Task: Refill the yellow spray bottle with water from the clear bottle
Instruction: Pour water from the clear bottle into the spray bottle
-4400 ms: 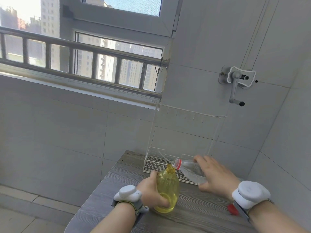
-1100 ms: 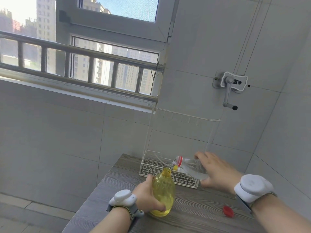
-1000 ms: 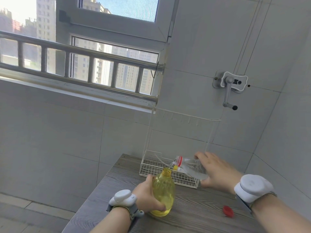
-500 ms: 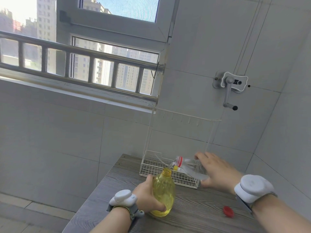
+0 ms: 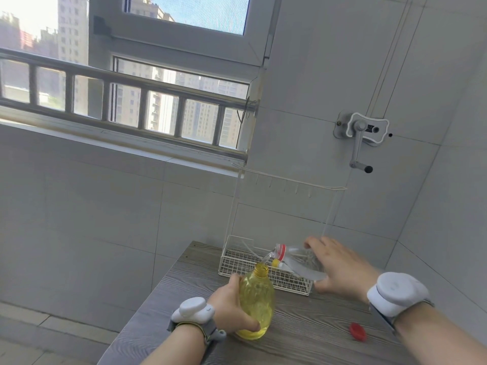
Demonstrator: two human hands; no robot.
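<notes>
The yellow spray bottle (image 5: 257, 304) stands upright and uncapped on the grey wooden table (image 5: 311, 335), with my left hand (image 5: 232, 308) gripping its lower body from the left. My right hand (image 5: 340, 267) holds the clear bottle (image 5: 297, 260) tipped on its side, neck pointing left above the yellow bottle's mouth. A thin stream of water runs from the clear bottle's mouth down into the yellow neck. A red ring sits around the clear bottle's neck.
A white wire basket (image 5: 242, 262) stands behind the bottles against the tiled wall; a small yellow-capped item lies in it. A red cap (image 5: 357, 331) lies on the table at the right. A hand crank (image 5: 359, 138) is fixed to the wall above.
Since 4.4 s ago the clear bottle has lifted slightly away from the yellow neck. Over the last second both hands and both bottles have stayed in place.
</notes>
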